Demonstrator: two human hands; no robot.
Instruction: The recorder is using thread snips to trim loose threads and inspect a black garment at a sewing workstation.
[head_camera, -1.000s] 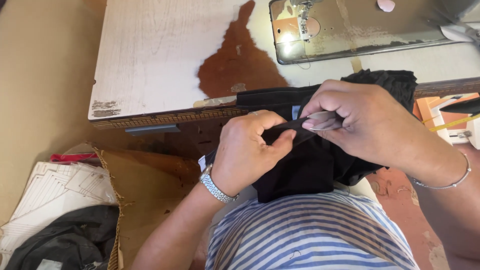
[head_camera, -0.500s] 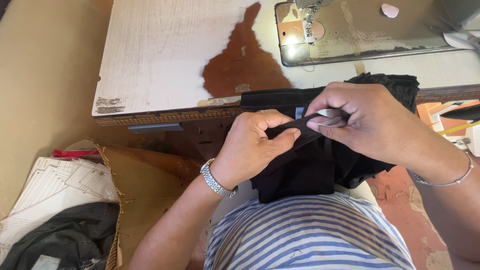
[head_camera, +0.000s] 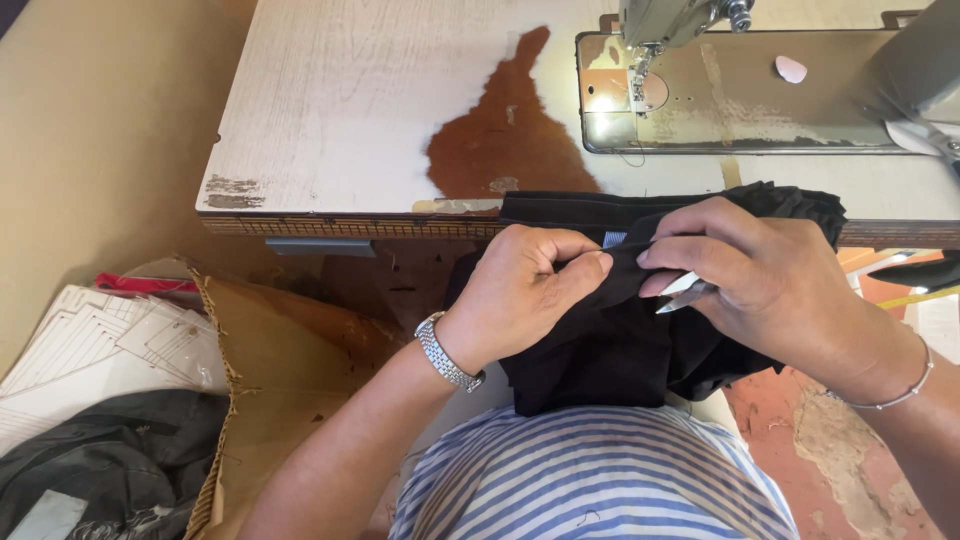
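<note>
A worn white sewing table (head_camera: 360, 120), its surface peeled to bare brown wood, carries an inset sewing machine (head_camera: 680, 20) lit at the needle. Below: a tan floor (head_camera: 90, 150), torn cardboard (head_camera: 270, 370), stacked white card patterns (head_camera: 90, 340).

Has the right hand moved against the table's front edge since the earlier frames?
Cannot tell. The right hand holds black fabric and a small metal tool just below the table edge, as before; only the camera clearly tilted.
</note>
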